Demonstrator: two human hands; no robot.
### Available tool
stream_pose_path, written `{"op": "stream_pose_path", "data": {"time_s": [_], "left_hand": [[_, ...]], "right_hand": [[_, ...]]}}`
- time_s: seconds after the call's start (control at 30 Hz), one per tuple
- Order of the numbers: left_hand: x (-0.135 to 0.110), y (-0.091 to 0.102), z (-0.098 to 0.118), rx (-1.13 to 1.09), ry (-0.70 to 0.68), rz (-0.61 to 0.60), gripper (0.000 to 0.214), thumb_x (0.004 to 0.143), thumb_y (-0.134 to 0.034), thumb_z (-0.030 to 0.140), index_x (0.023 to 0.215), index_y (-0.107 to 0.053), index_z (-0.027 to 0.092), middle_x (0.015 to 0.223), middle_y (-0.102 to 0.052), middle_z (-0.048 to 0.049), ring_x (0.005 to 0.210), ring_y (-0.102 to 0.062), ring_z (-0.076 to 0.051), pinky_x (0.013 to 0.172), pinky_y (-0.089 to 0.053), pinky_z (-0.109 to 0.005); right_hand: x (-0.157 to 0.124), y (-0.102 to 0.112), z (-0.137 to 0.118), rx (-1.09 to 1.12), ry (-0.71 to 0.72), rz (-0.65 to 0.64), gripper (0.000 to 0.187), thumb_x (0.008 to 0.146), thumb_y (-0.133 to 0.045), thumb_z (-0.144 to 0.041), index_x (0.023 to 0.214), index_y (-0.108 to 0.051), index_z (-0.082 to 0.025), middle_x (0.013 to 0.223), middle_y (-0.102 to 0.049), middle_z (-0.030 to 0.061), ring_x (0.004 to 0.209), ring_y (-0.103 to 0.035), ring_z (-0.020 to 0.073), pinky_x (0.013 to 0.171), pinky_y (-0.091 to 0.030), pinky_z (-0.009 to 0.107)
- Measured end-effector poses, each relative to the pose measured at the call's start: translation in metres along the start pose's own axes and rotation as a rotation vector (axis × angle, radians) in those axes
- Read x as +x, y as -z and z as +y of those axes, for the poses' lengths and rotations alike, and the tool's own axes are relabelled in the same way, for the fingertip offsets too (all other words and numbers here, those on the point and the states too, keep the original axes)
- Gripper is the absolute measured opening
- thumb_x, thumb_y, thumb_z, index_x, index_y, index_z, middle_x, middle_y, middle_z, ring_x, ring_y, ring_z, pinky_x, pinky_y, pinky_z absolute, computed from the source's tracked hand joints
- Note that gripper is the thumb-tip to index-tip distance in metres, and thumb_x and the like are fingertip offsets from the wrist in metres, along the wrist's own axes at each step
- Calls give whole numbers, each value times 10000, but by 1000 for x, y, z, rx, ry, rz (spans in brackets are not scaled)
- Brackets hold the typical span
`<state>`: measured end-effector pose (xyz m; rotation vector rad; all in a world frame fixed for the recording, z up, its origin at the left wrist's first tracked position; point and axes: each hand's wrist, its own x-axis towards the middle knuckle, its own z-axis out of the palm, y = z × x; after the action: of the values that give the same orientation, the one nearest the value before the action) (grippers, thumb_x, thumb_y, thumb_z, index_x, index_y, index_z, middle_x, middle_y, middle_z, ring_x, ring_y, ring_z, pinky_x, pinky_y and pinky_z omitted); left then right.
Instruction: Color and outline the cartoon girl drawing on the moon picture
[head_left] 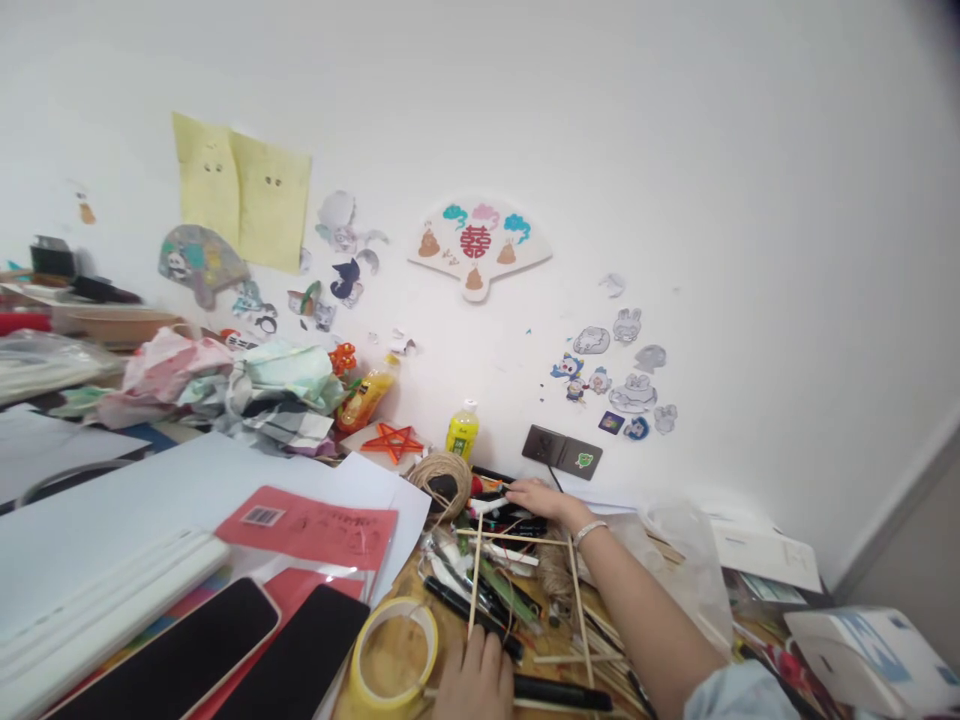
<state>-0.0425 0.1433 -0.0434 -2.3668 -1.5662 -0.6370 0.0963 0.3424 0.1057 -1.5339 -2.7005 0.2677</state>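
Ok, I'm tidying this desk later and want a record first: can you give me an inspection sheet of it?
surface: wooden desk, mostly covered; little bare wood shows.
job's things: pens, wooden sticks, twine ball, tape roll.
clutter: dark phones, red sheet, white papers, crumpled cloth, yellow bottle, white box.
hands: right hand rests on the pens beside the twine ball; left hand lies by the tape roll, touching the wooden sticks; grip unclear for both.
cables: one thin dark lead below the wall socket.
surroundings: white wall with paper fan, stickers, yellow notes.
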Motion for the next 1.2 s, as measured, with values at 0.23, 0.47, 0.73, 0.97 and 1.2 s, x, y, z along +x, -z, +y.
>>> {"op": "stream_pose_path", "data": {"time_s": [0.23,0.47,0.73,0.97,1.2], "left_hand": [[2,-7,-8,-54,-116,-104,272,930,-466,225,1120,-658,193,1144,-653,-125,1153,-535,-289,928,-436,-428],[3,9,-5,-120,-128,-158,319,939,-447,309,1164,-628,172,1175,-624,-153,1183,-499,-303,976,-384,-507],[9,14,-1,-57,26,13,180,826,-559,154,940,-695,182,971,-667,-101,975,-587,-273,916,-391,-488],[3,50,3,-235,-11,119,313,816,-582,204,1128,-605,200,1105,-632,-80,1069,-545,-270,943,-386,-448],[6,75,3,-410,-49,486,299,919,-434,292,1172,-514,154,1042,-623,-115,969,-587,-249,822,-473,-406]], "right_hand": [[-19,-10,-41,-184,45,146,263,712,-721,-197,962,-645,-174,1085,-645,102,1142,-479,304,994,-278,448],[-28,-4,-53,-34,-51,276,516,552,-843,-381,947,-612,-140,1081,-617,162,1032,-524,344,879,-362,404],[-52,26,-58,537,-124,432,369,906,-377,-502,809,-525,-178,833,-593,56,767,-568,198,713,-448,341],[-127,23,-110,1028,19,351,460,871,-209,-575,714,-444,-212,607,-455,-26,497,-469,121,513,-423,248],[-210,15,-133,1109,30,62,261,721,-605,-380,611,-462,-192,532,-499,-36,480,-443,97,478,-342,213]]}}
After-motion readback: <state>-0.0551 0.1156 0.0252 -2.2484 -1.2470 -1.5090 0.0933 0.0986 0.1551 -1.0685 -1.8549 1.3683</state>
